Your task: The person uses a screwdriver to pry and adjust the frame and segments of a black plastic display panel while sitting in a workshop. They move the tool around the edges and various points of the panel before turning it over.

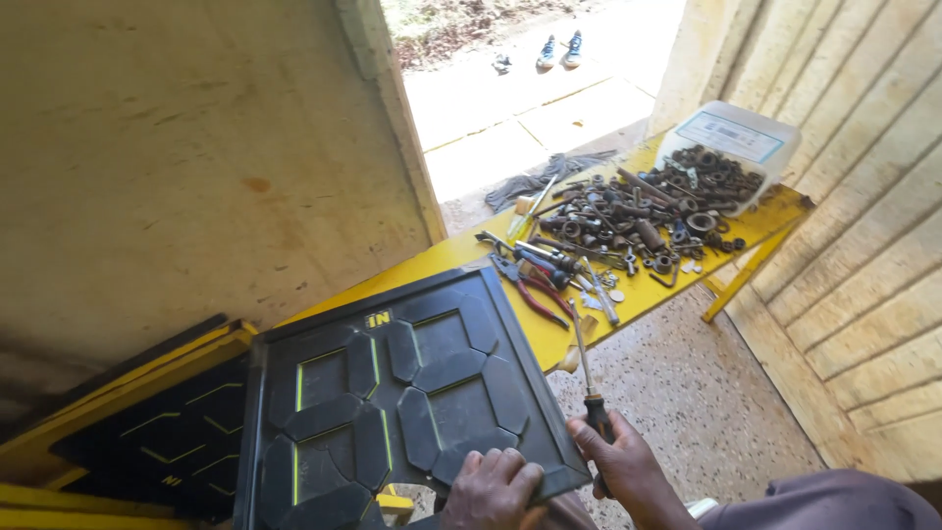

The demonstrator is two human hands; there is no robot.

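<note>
A black square panel (392, 393) with segment-shaped flaps and thin green edges lies tilted in front of me, its near corner resting toward my lap. My left hand (491, 488) presses on the panel's lower right edge, fingers curled over it. My right hand (618, 461) grips the dark handle of a long screwdriver (584, 358), whose shaft points up and away along the panel's right edge toward the bench.
A yellow bench (760, 221) carries pliers (535, 290), loose bolts, nuts and rusty metal parts (638, 211), plus a clear plastic tub (731, 142). Another black segment panel (167, 432) sits in a yellow frame at left. Speckled floor lies right; shoes (559, 49) stand outside the doorway.
</note>
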